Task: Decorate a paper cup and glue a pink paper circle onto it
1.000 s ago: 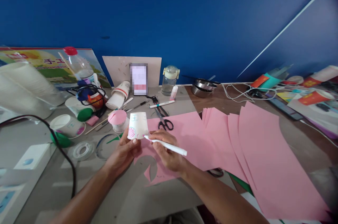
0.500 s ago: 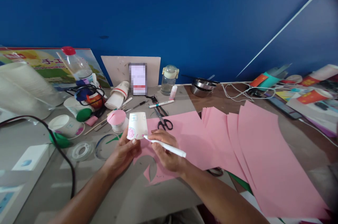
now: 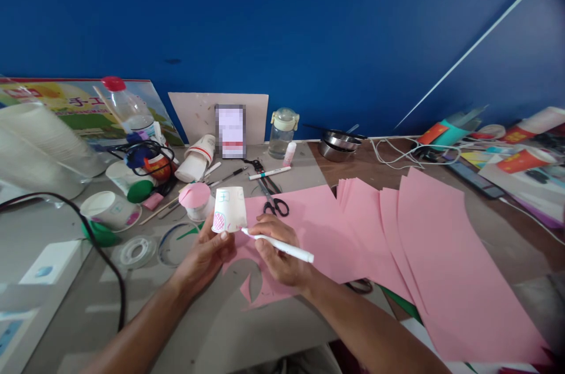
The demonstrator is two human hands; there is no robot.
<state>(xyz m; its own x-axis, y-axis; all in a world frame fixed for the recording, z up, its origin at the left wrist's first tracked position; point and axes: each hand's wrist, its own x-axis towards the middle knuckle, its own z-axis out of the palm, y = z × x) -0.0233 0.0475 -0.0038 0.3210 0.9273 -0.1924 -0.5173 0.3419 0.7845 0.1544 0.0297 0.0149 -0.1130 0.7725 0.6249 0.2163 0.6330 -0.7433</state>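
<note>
My left hand point(image 3: 215, 246) grips a white paper cup point(image 3: 230, 208) near its lower edge, with the wide rim downward. Blue window outlines and a pink cross-hatched patch are drawn on the cup's side. A white marker point(image 3: 282, 247) is pinched in my right hand point(image 3: 279, 250), its pink tip at the cup's lower right edge. Whether the tip touches the cup I cannot tell. Under both hands lies pink paper point(image 3: 309, 233) with a round cut-out, and black-handled scissors point(image 3: 276, 204) rest on it. Left of the cup stands a small cup with a pink paper top point(image 3: 195, 195).
Tape point(image 3: 136, 251), a decorated cup point(image 3: 110, 210) and a black cable point(image 3: 110, 265) lie at left. Behind are a phone point(image 3: 232, 132), a water bottle point(image 3: 283, 134), a glue stick point(image 3: 289, 154) and metal bowls point(image 3: 338, 146). Pink sheets point(image 3: 450, 262) fan out at right.
The marker's tip has shifted slightly right and down along the cup's lower edge. My left hand and the cup have hardly moved.
</note>
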